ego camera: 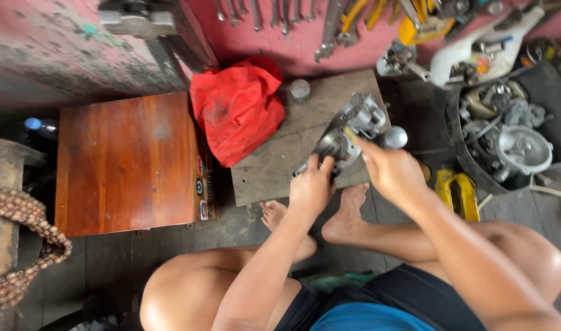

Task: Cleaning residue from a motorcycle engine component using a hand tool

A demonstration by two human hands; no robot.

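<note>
While the person sits barefoot on the floor, the left hand (311, 187) clasps a grey cast-metal engine part (348, 132) over a worn wooden board (280, 153), and the right hand (390, 168) pinches its upper edge, fingers closed.

The metal part (348, 132) sits on the board (280, 159), held by both hands. A bag (237, 107) lies left of it, a wooden box (127, 162) farther left. Tools (280, 12) hang on the far wall.
</note>
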